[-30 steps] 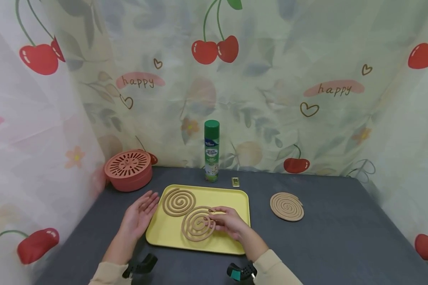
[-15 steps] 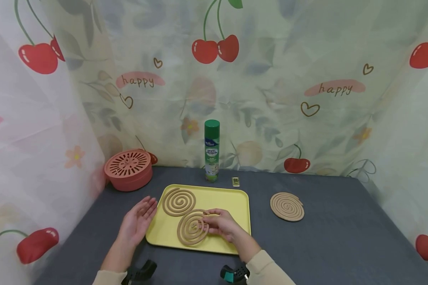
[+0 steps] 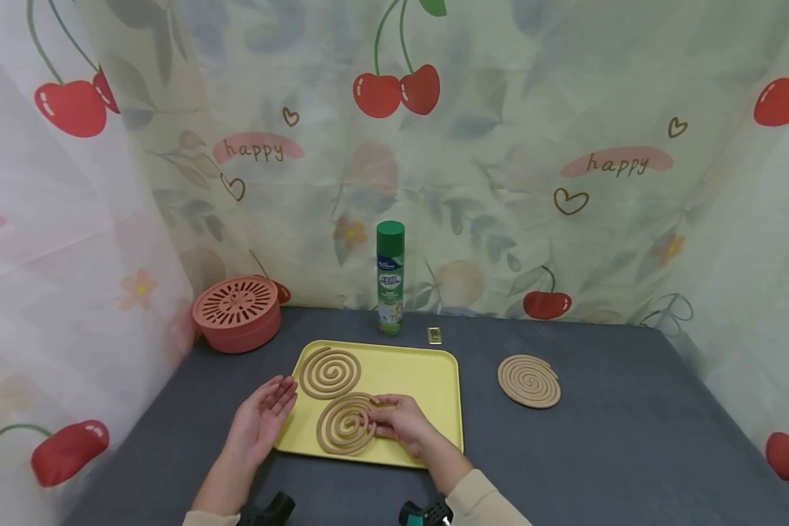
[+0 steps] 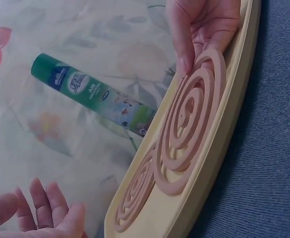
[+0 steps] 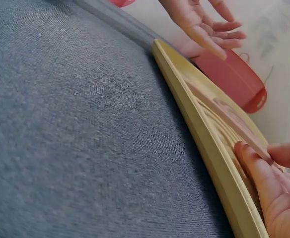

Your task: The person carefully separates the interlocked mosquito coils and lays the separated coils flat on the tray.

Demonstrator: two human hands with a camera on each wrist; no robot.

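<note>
Head view: the near coil lies flat in the front part of the yellow tray, just in front of the far coil. The right hand rests on the near coil's right edge, fingers loosely bent over it, thumb alongside. The left hand is spread, palm up, just left of the tray. Behind the tray stand a green spray can and a red vented box; a third coil lies on the table to the tray's right.
</note>
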